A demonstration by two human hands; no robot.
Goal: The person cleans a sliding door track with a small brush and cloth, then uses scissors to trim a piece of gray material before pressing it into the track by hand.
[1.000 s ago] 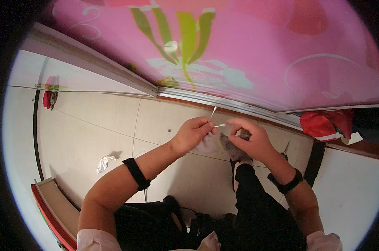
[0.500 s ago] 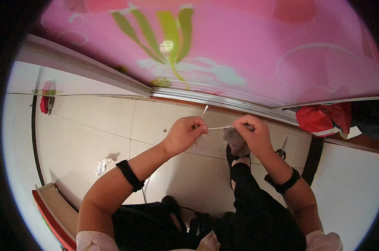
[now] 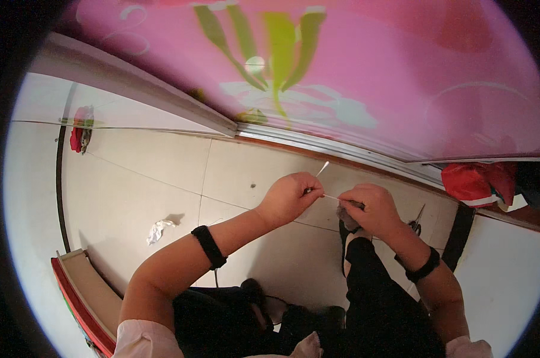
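Observation:
My left hand (image 3: 289,200) is closed in a pinch on a cotton swab (image 3: 325,167), whose white tip sticks up past the fingers. A thin white strand (image 3: 332,197) runs a short way from these fingers to my right hand (image 3: 374,209); whether it is string or another stick I cannot tell. My right hand is closed around a piece of grey fuzzy cloth (image 3: 349,219), mostly hidden under the palm, and its thumb and forefinger pinch the strand's end. Both hands are above the tiled floor, close together.
Scissors (image 3: 415,224) lie on the floor right of my right hand. A crumpled white tissue (image 3: 159,231) lies at left. Ahead are a pink flowered sliding door (image 3: 371,71) and its metal track (image 3: 318,141). Red fabric (image 3: 479,182) hangs out at right; a red-edged box (image 3: 82,298) stands lower left.
My hands have come closer together, so less of the white strand shows between them. The grey cloth is now more covered by my right hand. The whole view has shifted slightly.

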